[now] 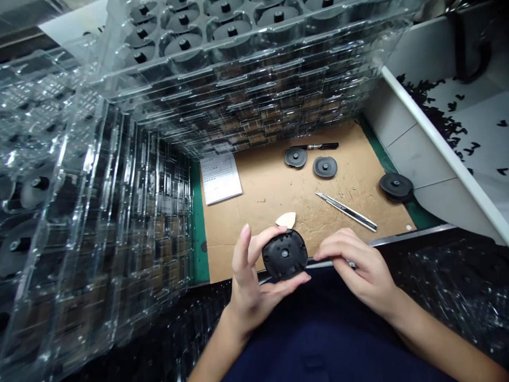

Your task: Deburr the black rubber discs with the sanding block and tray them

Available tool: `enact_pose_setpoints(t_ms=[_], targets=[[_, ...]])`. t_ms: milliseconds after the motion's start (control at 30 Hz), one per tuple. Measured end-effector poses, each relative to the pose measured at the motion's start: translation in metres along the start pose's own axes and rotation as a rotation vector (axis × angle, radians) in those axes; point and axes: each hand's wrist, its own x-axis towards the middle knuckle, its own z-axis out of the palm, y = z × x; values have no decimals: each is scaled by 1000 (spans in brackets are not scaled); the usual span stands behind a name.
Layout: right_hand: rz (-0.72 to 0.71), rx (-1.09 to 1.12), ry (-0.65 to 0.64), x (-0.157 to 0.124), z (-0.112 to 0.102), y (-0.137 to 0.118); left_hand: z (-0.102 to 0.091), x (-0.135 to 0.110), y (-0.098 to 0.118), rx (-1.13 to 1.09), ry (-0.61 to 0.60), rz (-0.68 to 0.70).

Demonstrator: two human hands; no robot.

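Navy clothing [318,339] under your hands. Your left hand [248,286] grasps black disc [284,254] at rim; right hand [358,265] relaxed, empty, just beside it. Three more discs [325,166] lie on cardboard [262,212]; many remain in clear trays [254,74].

Right, on my cardboard [270,185]: paper [220,178] to the left, knife [345,211] to the right, two discs [295,157] behind it beside a pen [320,146], stacked trays [238,90] left and ahead, bin [449,143] far right.
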Motion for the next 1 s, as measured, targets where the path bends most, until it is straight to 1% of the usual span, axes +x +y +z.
enact_pose_setpoints(t_ms=[67,133,200,233,267,300,367,400,433,467,567,600,667,733,767,833,900,933,1000], targets=[[-46,-35,23,1,-2,1,2,-1,0,-35,6,-55],[-87,-84,48,4,-4,1,6,0,2,-101,20,-142],[-127,-108,61,7,-6,0,10,2,6,-190,15,-270],[-137,-113,72,8,-8,-1,13,3,7,-247,-18,-351],[-128,-119,92,8,-11,-2,17,4,9,-320,-90,-446],[-100,-126,121,7,-14,-2,20,6,10,-409,-205,-555],[-2,-151,195,0,-26,3,30,10,11,-586,-504,-765],[61,-172,231,-7,-35,7,36,13,11,-632,-624,-833],[127,-194,264,-16,-45,13,43,16,12,-636,-696,-865],[197,-220,293,-29,-57,20,49,20,14,-602,-721,-868],[425,-349,377,-84,-102,47,67,33,20,-434,-655,-809],[512,-411,419,-105,-120,57,72,38,21,-390,-634,-794],[699,-574,544,-145,-160,79,78,47,21,-326,-615,-765],[879,-753,672,-178,-204,102,81,55,18,-274,-641,-734],[960,-828,723,-190,-226,114,83,58,16,-250,-663,-719],[1090,-944,795,-205,-265,137,86,61,12,-217,-706,-702],[1175,-1013,823,-209,-296,160,89,61,10,-189,-719,-698],[1201,-1031,823,-209,-308,171,91,61,10,-179,-723,-699],[1222,-1045,812,-206,-320,191,95,61,10,-168,-726,-705]])
